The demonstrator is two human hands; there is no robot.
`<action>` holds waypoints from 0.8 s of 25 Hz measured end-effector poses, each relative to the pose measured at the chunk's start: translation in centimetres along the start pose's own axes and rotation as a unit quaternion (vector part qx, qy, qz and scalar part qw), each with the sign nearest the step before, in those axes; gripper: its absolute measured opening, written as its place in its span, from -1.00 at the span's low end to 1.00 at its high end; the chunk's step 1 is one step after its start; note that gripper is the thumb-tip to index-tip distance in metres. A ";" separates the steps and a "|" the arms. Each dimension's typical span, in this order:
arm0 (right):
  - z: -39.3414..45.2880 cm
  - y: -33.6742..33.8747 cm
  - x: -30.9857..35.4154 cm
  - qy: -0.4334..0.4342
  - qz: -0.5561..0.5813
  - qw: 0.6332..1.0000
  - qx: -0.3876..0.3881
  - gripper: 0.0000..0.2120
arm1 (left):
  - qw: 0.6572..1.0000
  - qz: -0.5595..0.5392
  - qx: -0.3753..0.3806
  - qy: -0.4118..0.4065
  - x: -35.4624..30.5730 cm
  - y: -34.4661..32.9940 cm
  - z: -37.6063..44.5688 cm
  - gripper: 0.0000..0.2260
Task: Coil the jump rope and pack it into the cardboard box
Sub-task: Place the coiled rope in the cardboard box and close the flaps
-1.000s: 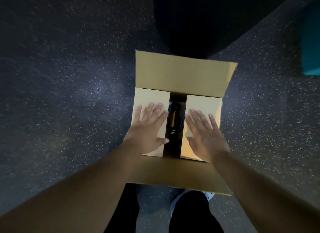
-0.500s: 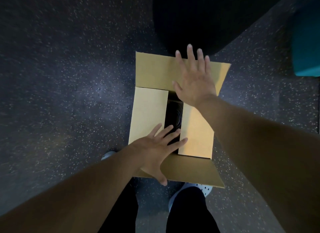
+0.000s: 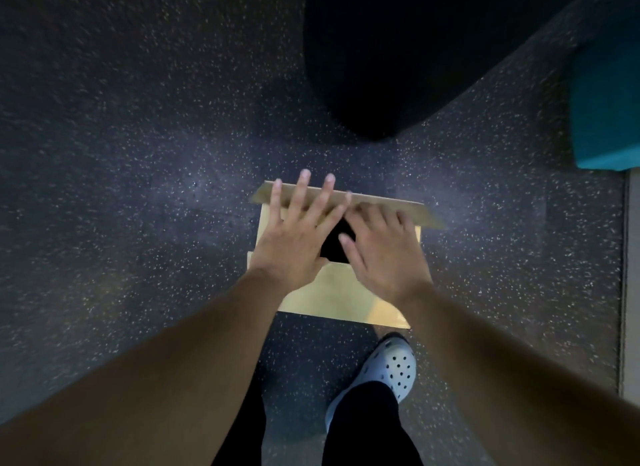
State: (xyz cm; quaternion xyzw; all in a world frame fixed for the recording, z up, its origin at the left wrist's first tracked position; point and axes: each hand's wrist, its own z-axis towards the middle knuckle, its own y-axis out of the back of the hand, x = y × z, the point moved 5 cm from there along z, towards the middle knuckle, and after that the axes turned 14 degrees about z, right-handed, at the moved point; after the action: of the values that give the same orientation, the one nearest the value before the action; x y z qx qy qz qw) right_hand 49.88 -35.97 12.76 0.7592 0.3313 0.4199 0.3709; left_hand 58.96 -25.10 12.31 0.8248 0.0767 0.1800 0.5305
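Observation:
A cardboard box (image 3: 341,297) stands on the speckled dark floor just ahead of my feet. Its far flap (image 3: 391,207) is tilted up and over toward me. My left hand (image 3: 294,238) lies flat with spread fingers on the left side of the box top, fingertips over the far flap's edge. My right hand (image 3: 382,250) rests on the right side, fingers curled against the underside of that flap. A dark gap (image 3: 337,245) between the hands shows the box's inside. The jump rope is hidden from view.
A large black rounded object (image 3: 398,60) sits on the floor beyond the box. A teal block (image 3: 604,108) is at the far right, with a pale strip (image 3: 630,292) along the right edge. My foot in a light perforated clog (image 3: 388,365) stands just behind the box.
The view has pulled back from the box. My left hand moved from the near flap up to the far flap. The far flap has swung from lying open toward the box top.

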 end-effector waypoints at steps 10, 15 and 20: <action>-0.4 -10.0 -3.6 -0.026 -0.082 0.994 0.073 -0.42 | 0.997 0.011 0.044 -0.058 -2.5 -8.6 1.7 -0.59; 0.4 -10.5 -3.4 -0.035 -0.117 0.990 0.074 -0.41 | 0.998 0.008 0.041 -0.053 -2.6 -8.5 1.9 -0.68; -0.5 -8.1 -2.9 0.004 -0.039 0.999 0.017 -0.57 | 0.997 -0.072 0.002 -0.037 -1.7 -6.0 1.0 -0.66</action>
State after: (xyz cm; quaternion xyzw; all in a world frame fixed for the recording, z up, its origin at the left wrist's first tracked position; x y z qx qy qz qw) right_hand 46.65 -34.07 5.00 0.7506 0.3692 0.4020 0.3724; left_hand 58.11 -23.94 6.15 0.8241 0.1166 0.1110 0.5430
